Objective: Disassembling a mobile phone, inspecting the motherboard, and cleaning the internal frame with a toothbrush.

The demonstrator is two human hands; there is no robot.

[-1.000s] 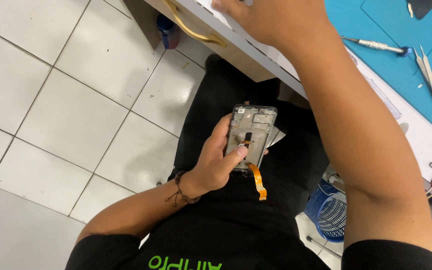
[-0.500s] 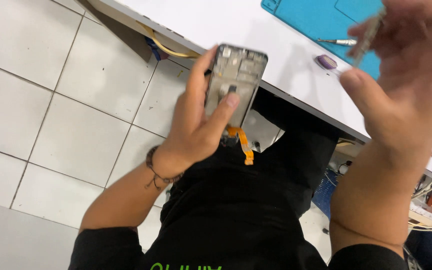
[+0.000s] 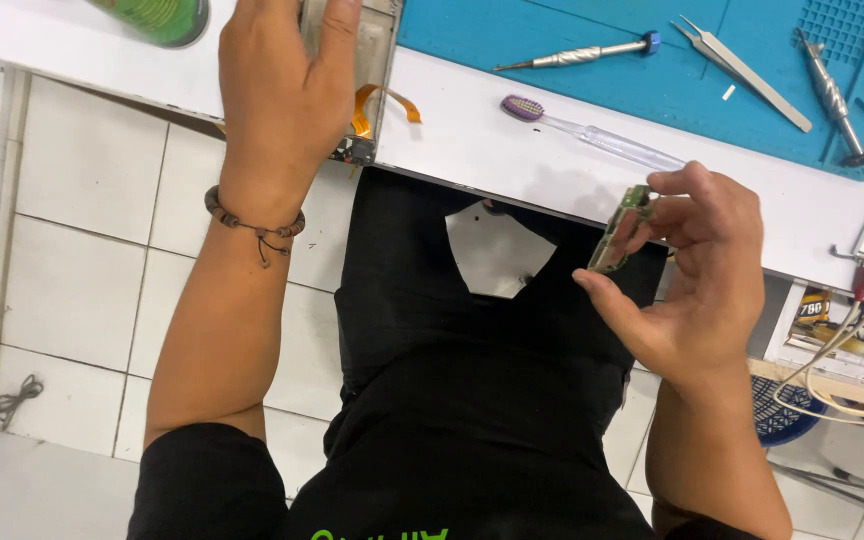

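Nearest the viewer, the right hand (image 3: 697, 285) pinched a small green circuit board (image 3: 620, 228) between thumb and fingertips, held upright above the lap, just short of the counter (image 3: 472, 150) edge. Beyond that hand lay a clear toothbrush (image 3: 592, 135) with a purple head, then a blue work mat (image 3: 652, 70) carrying a screwdriver (image 3: 577, 54) and tweezers (image 3: 742, 70). The left hand (image 3: 282, 90) (a beaded bracelet at the wrist) pressed flat, fingers together, on a phone frame (image 3: 377, 60) on the counter, an orange ribbon cable (image 3: 382, 105) curling beside it.
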